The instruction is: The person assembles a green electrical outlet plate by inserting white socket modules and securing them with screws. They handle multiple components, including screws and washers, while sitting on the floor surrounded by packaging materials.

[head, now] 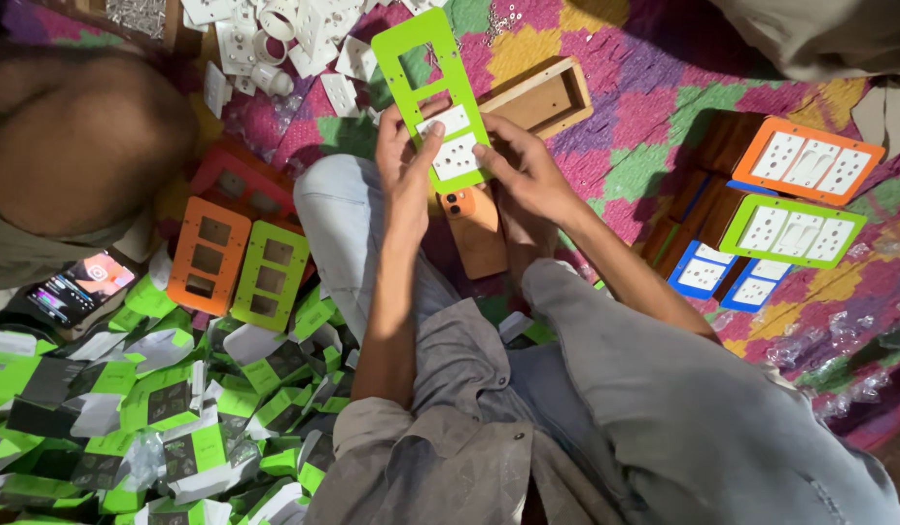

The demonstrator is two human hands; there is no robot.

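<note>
**Green plate held over the lap, sockets going in**

Above the crossed legs, a green switch plate (433,92) is held up in both hands, long axis running away from the body and leaning slightly left, far end free. Two white socket modules (452,146) sit in its near openings; the far openings are empty. Left hand (403,160) grips the plate's left edge, fingers curled behind, thumb pressed on a white module. Right hand (528,170) comes in from the right, fingertips pinching the plate's near right edge beside the lower module. Both hands are at the near end, about equally close.

Under the hands: an orange phone (472,226) lying on the leg, and an open wooden box (542,97) just beyond. Left: empty orange plate (208,255) and empty green plate (271,272) side by side, green-and-white cartons (168,408) heaped nearby, another phone (78,289) with its screen lit. Top: loose white parts (289,39). Right: finished switchboards (776,209) stacked in orange, green, blue. All on a patterned pink mat (644,107); another person's knee (75,136) at far left.
</note>
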